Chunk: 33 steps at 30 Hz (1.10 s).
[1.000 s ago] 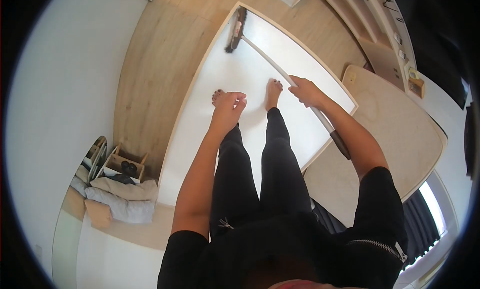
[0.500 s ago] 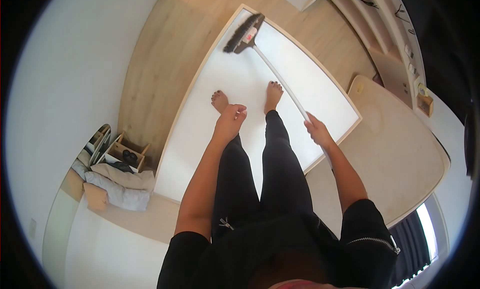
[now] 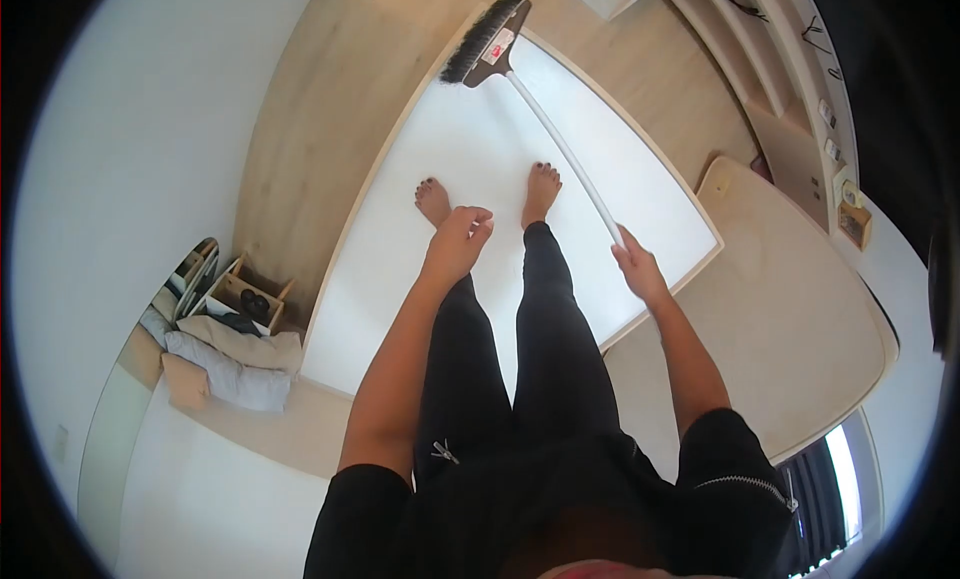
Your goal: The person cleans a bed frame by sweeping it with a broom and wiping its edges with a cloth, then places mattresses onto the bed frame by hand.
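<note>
My right hand [image 3: 640, 265] is wrapped round the pale handle of a broom [image 3: 560, 144]. The broom is raised, its dark head [image 3: 487, 41] held out beyond my feet with black bristles facing left and a red-and-white label on it. My left hand [image 3: 458, 244] hovers in front of my left leg, fingers curled in, apart from the broom; I see nothing in it. Both bare feet stand on a white panel [image 3: 480, 129] with a light wooden border, and whether the bristles touch anything I cannot tell.
Wood flooring [image 3: 330, 99] surrounds the panel. To the right is a beige rounded surface [image 3: 770, 289], with built-in shelves [image 3: 740, 54] behind it. Cushions [image 3: 235, 374] and a wooden box with dark items [image 3: 245, 297] lie at left, by a pale wall [image 3: 130, 179].
The broom head has shifted a little farther out and slightly left, and its bristles look sharper. My right hand keeps its grip; my left hand has barely moved. The view has shifted slightly.
</note>
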{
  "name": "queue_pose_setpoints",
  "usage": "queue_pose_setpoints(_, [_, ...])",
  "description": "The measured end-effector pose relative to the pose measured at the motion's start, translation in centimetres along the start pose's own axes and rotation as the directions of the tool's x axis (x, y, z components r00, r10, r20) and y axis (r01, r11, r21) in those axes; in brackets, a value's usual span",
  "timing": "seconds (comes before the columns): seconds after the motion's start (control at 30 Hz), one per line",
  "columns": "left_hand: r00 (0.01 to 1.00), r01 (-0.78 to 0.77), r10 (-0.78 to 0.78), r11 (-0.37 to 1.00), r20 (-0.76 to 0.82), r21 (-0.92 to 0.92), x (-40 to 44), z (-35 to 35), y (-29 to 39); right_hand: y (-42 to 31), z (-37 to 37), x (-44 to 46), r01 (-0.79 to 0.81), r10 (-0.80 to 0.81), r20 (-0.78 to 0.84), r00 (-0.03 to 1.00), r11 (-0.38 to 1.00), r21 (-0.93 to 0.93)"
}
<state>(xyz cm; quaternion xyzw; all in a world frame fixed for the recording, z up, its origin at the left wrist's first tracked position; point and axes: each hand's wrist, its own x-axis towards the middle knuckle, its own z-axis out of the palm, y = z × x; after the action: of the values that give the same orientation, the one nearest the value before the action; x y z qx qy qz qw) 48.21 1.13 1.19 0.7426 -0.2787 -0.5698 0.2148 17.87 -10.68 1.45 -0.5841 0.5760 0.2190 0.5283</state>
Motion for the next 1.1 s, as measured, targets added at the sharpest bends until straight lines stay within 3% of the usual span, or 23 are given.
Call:
queue_pose_setpoints(0.13, [1.0, -0.011, 0.011, 0.999, 0.007, 0.047, 0.2, 0.4, 0.7, 0.6, 0.9, -2.4, 0.004, -0.004, 0.047, 0.999, 1.0, 0.018])
queue_pose_setpoints(0.2, [1.0, -0.005, 0.005, 1.0, 0.011, 0.019, 0.0, 0.4, 1.0, 0.4, 2.2, -1.3, 0.234, -0.226, 0.139, 0.964, 0.971, -0.049])
queue_pose_setpoints(0.23, [1.0, 0.009, -0.009, 1.0, 0.017, -0.006, -0.2, 0.5, 1.2, -1.5, 2.2, -0.6, 0.168, -0.141, 0.246, 0.959, 0.982, -0.089])
queue_pose_setpoints(0.33, [1.0, 0.022, -0.022, 1.0, 0.003, -0.012, -0.4, 0.5, 1.1, -2.2, 5.0, 4.0, 0.209, -0.152, 0.275, 0.949, 0.959, -0.192])
queue_pose_setpoints(0.4, [1.0, 0.02, -0.02, 1.0, -0.011, 0.007, -0.3, 0.2, 0.7, -4.2, 4.2, 5.2, 0.032, -0.006, 0.303, 0.953, 0.996, -0.078])
queue_pose_setpoints(0.47, [1.0, 0.019, -0.019, 1.0, -0.01, 0.019, -0.5, 0.0, 0.1, -3.3, 3.8, 5.9, 0.032, -0.019, 0.301, 0.953, 0.999, -0.04])
queue_pose_setpoints(0.53, [0.998, 0.037, -0.036, 0.999, -0.053, 0.018, -0.1, 0.4, -0.8, -3.9, 2.2, 6.1, -0.199, 0.169, 0.326, 0.93, 0.978, 0.061])
queue_pose_setpoints(0.6, [0.998, 0.037, -0.037, 0.999, -0.057, -0.002, -0.1, 0.6, -1.6, -4.7, 1.0, 7.4, -0.178, 0.133, 0.193, 0.972, 0.953, 0.243])
queue_pose_setpoints(0.63, [0.998, 0.038, -0.038, 0.999, -0.056, -0.009, -0.4, 0.6, -1.8, -5.8, 0.0, 8.5, -0.107, 0.088, 0.091, 0.992, 0.968, 0.227])
queue_pose_setpoints(0.67, [0.998, 0.039, -0.04, 0.999, -0.055, -0.007, -0.5, 0.6, -1.6, -6.8, -1.6, 9.0, -0.146, 0.1, 0.192, 0.976, 0.959, 0.242])
queue_pose_setpoints(0.77, [0.995, 0.071, -0.073, 0.997, -0.068, -0.032, -0.6, 0.6, -0.9, -5.9, -2.3, 7.6, -0.09, 0.073, 0.14, 0.987, 0.989, 0.116])
queue_pose_setpoints(0.8, [0.996, 0.057, -0.059, 0.998, -0.064, -0.026, -0.5, 0.6, -0.9, -3.7, -1.3, 7.1, 0.139, -0.14, -0.078, 0.987, 0.99, -0.02])
queue_pose_setpoints(0.83, [0.997, 0.052, -0.053, 0.998, -0.054, -0.02, -0.8, 0.8, -1.0, -2.2, -0.4, 5.9, 0.323, -0.365, -0.25, 0.897, 0.926, -0.194])
queue_pose_setpoints(0.87, [0.997, 0.061, -0.062, 0.998, -0.054, -0.026, -1.2, 1.0, -1.2, -2.1, -0.1, 4.1, 0.321, -0.363, -0.24, 0.9, 0.927, -0.196])
queue_pose_setpoints(0.97, [0.998, 0.038, -0.039, 0.999, -0.045, -0.023, -0.8, 1.0, -0.6, -4.3, -0.8, -1.5, 0.201, -0.219, -0.351, 0.91, 0.976, -0.089])
queue_pose_setpoints(1.03, [0.999, 0.036, -0.036, 0.999, -0.038, -0.004, -0.9, 0.6, -0.1, -5.2, -1.3, -4.4, -0.126, 0.153, -0.061, 0.986, 0.939, 0.319])
queue_pose_setpoints(1.07, [0.999, 0.032, -0.033, 0.999, -0.041, -0.007, -0.9, 0.5, 0.1, -5.5, -0.9, -5.3, -0.122, 0.15, -0.065, 0.987, 0.941, 0.317])
queue_pose_setpoints(1.1, [0.999, 0.032, -0.033, 0.999, -0.039, -0.024, -1.0, 0.3, 0.2, -5.8, -0.2, -5.9, -0.262, 0.275, 0.035, 0.961, 0.858, 0.442])
